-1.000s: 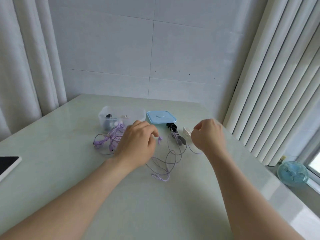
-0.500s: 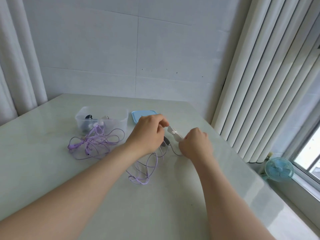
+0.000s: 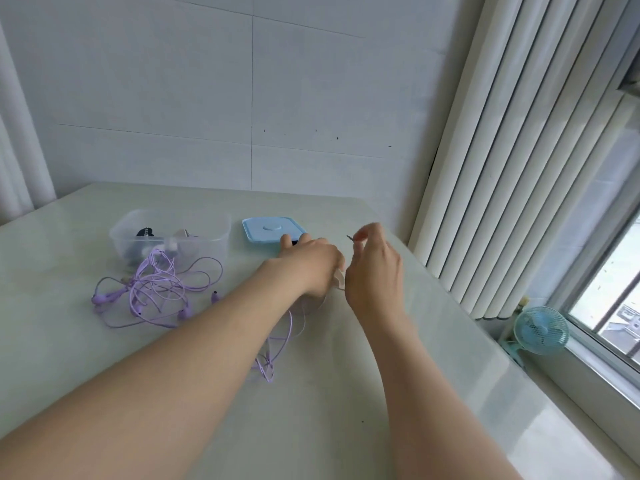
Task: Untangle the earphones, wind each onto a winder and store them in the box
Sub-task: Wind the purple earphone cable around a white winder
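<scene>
A tangle of purple earphones [image 3: 152, 289] lies on the table in front of the clear plastic box [image 3: 221, 237], which holds dark and pale small items. The box's blue lid [image 3: 268, 229] rests just right of it. My left hand [image 3: 308, 265] is closed over a pale winder [image 3: 338, 280], mostly hidden under the fingers. My right hand [image 3: 374, 271] is right beside it and pinches the thin metal plug end [image 3: 350, 238] of a purple earphone cable [image 3: 277, 344], whose loops trail on the table under my left forearm.
The pale green table [image 3: 311, 427] ends at a wall behind and at white vertical blinds [image 3: 502, 168] on the right. A small blue fan [image 3: 540, 330] stands on the window sill at lower right.
My left hand left the tangle and moved right to close on the winder. My right hand rose beside it, lifting the plug end between its fingertips. The view swung right.
</scene>
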Motion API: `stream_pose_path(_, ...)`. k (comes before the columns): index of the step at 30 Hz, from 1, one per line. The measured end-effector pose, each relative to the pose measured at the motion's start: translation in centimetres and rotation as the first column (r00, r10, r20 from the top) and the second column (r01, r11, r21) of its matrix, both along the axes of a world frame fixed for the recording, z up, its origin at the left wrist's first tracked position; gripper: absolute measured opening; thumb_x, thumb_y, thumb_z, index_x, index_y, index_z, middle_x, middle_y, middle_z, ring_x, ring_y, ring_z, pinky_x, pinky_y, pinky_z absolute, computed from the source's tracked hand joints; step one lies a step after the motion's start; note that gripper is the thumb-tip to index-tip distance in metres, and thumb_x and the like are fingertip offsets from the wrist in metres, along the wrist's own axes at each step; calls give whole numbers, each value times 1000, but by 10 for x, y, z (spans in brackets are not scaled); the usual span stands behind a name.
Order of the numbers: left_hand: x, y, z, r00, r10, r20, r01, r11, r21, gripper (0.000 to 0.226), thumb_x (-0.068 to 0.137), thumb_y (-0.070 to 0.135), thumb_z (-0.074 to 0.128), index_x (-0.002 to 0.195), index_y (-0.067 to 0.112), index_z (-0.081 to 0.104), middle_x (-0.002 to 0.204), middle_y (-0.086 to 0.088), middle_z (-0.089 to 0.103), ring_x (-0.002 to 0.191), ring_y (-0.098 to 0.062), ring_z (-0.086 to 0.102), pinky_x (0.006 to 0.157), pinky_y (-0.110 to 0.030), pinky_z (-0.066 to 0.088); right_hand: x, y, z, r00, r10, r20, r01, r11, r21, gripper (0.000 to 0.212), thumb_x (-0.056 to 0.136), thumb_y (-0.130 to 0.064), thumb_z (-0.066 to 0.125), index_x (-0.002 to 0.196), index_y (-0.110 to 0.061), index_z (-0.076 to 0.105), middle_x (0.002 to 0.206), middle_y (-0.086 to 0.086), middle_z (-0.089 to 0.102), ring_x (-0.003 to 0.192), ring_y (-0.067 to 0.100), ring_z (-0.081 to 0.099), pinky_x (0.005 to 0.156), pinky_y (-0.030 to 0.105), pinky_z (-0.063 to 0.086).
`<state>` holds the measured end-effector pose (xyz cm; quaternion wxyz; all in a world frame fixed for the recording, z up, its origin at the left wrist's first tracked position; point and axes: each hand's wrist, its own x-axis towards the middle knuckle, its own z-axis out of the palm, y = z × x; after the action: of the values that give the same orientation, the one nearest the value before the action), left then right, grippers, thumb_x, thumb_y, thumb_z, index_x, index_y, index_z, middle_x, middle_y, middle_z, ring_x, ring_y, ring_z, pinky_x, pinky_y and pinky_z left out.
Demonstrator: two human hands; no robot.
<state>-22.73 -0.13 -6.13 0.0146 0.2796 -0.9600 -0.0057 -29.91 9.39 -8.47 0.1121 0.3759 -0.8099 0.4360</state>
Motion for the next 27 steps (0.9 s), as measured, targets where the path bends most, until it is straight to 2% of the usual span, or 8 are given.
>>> stream_pose_path(2,-3,0,1,1000,19,-12,-19,1000,16,25,99,18,44,89,34,59,108,-2,44,116,-33,36,92,-48,28,-1,-5,1,1000,14,-2,-14,987,-161,22,101,-1,51,116,-14,60,102,8,64,90,26,55,67,31,28)
stream_pose_path(5,-3,-2,2,999,26,-33,-23,996,87,42,98,8,38,102,43,61,109,0,42,113,-31,33,89,-47,28,-1,-5,3,999,-31,-42,16,944,-330,31,100,3,49,117,-16,67,101,3,71,91,20,62,68,25,32)
stream_pose_path(8,-5,1,6,998,0,-65,9,991,132,21,105,24,43,94,36,57,110,0,44,115,-30,36,88,-46,29,2,-3,7,993,-72,-98,28,918,-396,38,99,3,48,124,-17,68,104,0,73,94,15,66,68,23,37)
stream_pose_path(12,0,7,17,880,-35,-474,166,957,237,20,100,32,38,99,32,58,116,6,67,116,-25,59,95,-44,47,12,1,16,965,-126,-230,-17,846,-533,26,105,-7,54,123,-16,70,108,-3,75,90,11,67,65,24,42)
stream_pose_path(16,29,8,28,722,60,-689,220,925,310,17,104,23,45,101,21,61,85,11,65,78,-9,61,66,-25,43,30,1,20,924,-137,-356,-87,834,-545,21,104,-16,64,123,-18,72,90,-3,77,67,19,65,56,34,48)
stream_pose_path(20,73,4,22,598,379,-707,378,644,665,21,108,30,52,113,10,56,91,-5,68,74,-15,69,61,-32,58,51,-12,15,932,-25,-361,-180,834,-522,8,99,-18,72,104,-20,78,74,-6,72,53,12,50,52,32,47)
stream_pose_path(23,101,-5,16,597,490,-635,354,550,757,20,107,25,52,123,13,54,90,-10,67,69,-21,62,55,-33,50,70,-18,9,939,184,-291,-311,819,-483,6,97,-13,74,98,-18,78,88,-4,68,63,1,49,60,19,42)
stream_pose_path(27,128,-15,2,607,524,-598,442,403,802,31,106,3,41,131,2,59,109,-20,67,84,-28,60,67,-39,56,90,-25,6,923,353,-155,-385,833,-398,7,92,-21,80,89,-22,74,88,-10,56,73,-1,55,67,8,38)
